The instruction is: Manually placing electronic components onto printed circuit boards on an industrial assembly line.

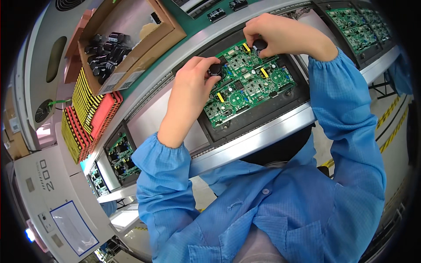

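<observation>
A green circuit board panel [250, 86] lies in a black carrier frame [258, 115] on the conveyor in front of me. My left hand [193, 79] pinches a black cylindrical capacitor [215, 69] at the panel's far left part. Over the far right part, my right hand [274, 36] grips another capacitor [259, 45] between thumb and fingers. Both capacitors are right at the board; whether their leads sit in it is hidden. Yellow block components and round green circles show on the nearer half of the panel.
A cardboard box [142, 57] with many loose black capacitors stands at the far left. Next to it are red trays of yellow-and-black parts [85, 111]. More boards in carriers sit along the conveyor at right [357, 28] and left [120, 153]. Two capacitors [216, 15] lie beyond the rail.
</observation>
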Action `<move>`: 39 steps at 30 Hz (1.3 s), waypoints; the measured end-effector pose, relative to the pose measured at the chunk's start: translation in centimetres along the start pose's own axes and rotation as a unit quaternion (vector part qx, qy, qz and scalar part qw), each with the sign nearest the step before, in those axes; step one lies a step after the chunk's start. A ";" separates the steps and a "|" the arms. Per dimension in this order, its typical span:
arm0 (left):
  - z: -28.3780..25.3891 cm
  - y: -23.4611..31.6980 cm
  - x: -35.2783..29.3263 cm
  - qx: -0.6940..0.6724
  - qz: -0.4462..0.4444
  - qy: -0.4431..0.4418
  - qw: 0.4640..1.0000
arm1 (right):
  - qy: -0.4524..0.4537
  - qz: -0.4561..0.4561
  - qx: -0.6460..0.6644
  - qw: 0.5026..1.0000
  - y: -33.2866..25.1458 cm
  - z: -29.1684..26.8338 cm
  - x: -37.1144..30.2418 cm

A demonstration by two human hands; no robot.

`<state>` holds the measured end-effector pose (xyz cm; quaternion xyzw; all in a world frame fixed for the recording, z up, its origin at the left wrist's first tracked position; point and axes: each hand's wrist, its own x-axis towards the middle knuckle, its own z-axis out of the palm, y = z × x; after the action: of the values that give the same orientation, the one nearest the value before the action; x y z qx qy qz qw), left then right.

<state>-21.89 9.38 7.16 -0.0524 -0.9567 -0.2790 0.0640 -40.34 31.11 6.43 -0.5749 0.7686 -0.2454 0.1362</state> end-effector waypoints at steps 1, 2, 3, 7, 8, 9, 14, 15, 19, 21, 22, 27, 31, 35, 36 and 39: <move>0.3 0.0 -0.1 -0.001 0.002 0.001 1.000 | 0.000 0.010 -0.023 1.000 -0.1 -0.1 -0.4; 0.6 0.1 -0.5 0.024 -0.011 0.027 0.999 | -0.008 0.028 -0.017 0.999 -0.4 0.2 -0.1; 0.7 0.2 -0.7 0.049 -0.024 0.052 0.997 | -0.008 0.032 -0.019 0.999 -0.7 0.5 0.1; 0.8 0.8 -0.5 0.040 -0.058 0.019 0.997 | 0.019 0.060 -0.037 0.997 -1.2 0.7 -0.6; 0.7 0.7 -0.4 0.043 -0.057 0.017 0.997 | 0.048 0.035 -0.069 0.996 -1.2 0.5 -0.9; 0.6 0.5 -0.3 0.035 -0.045 0.008 0.998 | 0.077 0.009 -0.101 0.992 -1.4 0.3 -1.1; -1.5 0.9 0.4 0.074 0.029 -0.052 0.995 | 0.182 -0.017 0.005 0.983 -2.0 -2.7 -0.1; -2.5 0.3 0.8 0.082 0.034 -0.049 0.995 | 0.208 -0.025 0.052 0.976 -2.2 -3.2 0.0; -8.3 -3.6 4.0 0.139 0.074 0.249 0.956 | 0.253 -0.108 -0.077 0.958 -4.6 -4.1 5.6; -10.9 -7.6 5.7 0.104 0.037 0.204 0.973 | 0.186 -0.086 -0.211 0.956 -8.3 -5.1 11.2; -11.3 -9.3 6.3 0.057 0.006 0.158 0.986 | 0.190 -0.093 -0.212 0.954 -9.4 -5.1 13.9; -9.8 -8.7 6.6 0.244 -0.101 -0.002 0.964 | 0.095 -0.030 -0.445 0.890 -9.2 -1.0 24.2; -10.6 -9.6 6.1 0.220 -0.042 0.058 0.973 | -0.009 0.039 -0.436 0.899 -4.6 0.3 30.7; -5.8 -3.7 13.8 0.292 0.052 -0.053 0.954 | 0.102 0.041 -0.441 0.891 10.3 -3.7 26.8; -11.2 -11.4 5.0 0.324 -0.072 -0.031 0.943 | 0.029 -0.040 -0.383 0.923 -4.9 1.5 30.4; -13.3 -10.2 3.6 0.295 -0.153 -0.057 0.941 | 0.020 -0.028 -0.314 0.949 -11.8 -2.2 23.7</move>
<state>-25.55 -6.16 13.46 0.0996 -0.9947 0.0131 -0.0218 -38.89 6.50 16.31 -0.6048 0.7930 -0.0069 -0.0731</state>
